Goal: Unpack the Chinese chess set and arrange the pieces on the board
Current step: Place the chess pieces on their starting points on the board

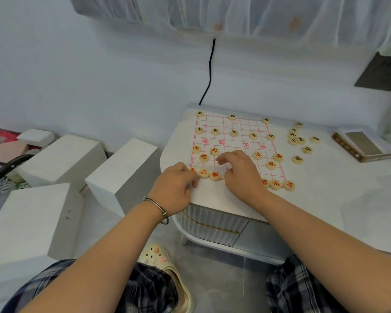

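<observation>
Both hands are down at the near edge of the paper board [233, 143], which lies flat on the white surface [325, 190]. The left hand [177, 182] sits on the near-left corner, fingers curled over the red-lettered pieces [215, 175] of the home row. The right hand [240, 171] hovers mid-row, fingers bent with tips close together; whether either hand actually pinches a piece, I cannot tell. Black-lettered pieces [234, 132] line the far rows. Loose pieces [300, 140] wait right of the board, near the box [363, 146].
</observation>
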